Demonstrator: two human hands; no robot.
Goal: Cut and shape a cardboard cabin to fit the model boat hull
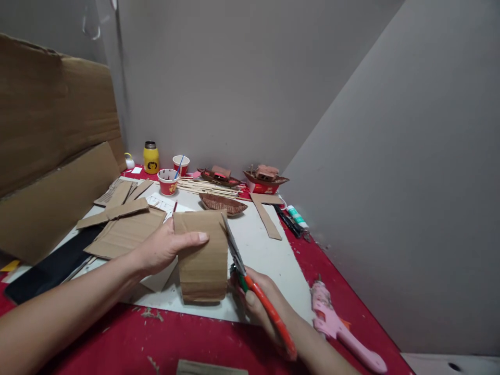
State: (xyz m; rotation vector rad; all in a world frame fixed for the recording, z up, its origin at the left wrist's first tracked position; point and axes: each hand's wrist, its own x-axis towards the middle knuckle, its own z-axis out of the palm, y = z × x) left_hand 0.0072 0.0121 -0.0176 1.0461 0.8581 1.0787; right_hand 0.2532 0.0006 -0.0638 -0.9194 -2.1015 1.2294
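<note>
A piece of brown cardboard (203, 268) is gripped in my left hand (167, 245), whose thumb lies across its front face. My right hand (261, 297) is closed on scissors (269, 307) with red-orange handles and a bit of green near the fingers. The scissor blades point up and to the left, along the cardboard's right edge, with the tip near its top right corner. Part of the right hand's fingers is hidden behind the handles. Behind the cardboard, on the white board (265, 265), sits a small brown boat hull (223, 204).
Two finished-looking model boats (267, 178) stand at the back beside thin sticks (207, 187). Paper cups (168, 182) and a yellow bottle (150, 157) are back left. Cardboard scraps (125, 234) lie left, under tall cardboard sheets (58, 120). A pink glue gun (332, 317) lies right.
</note>
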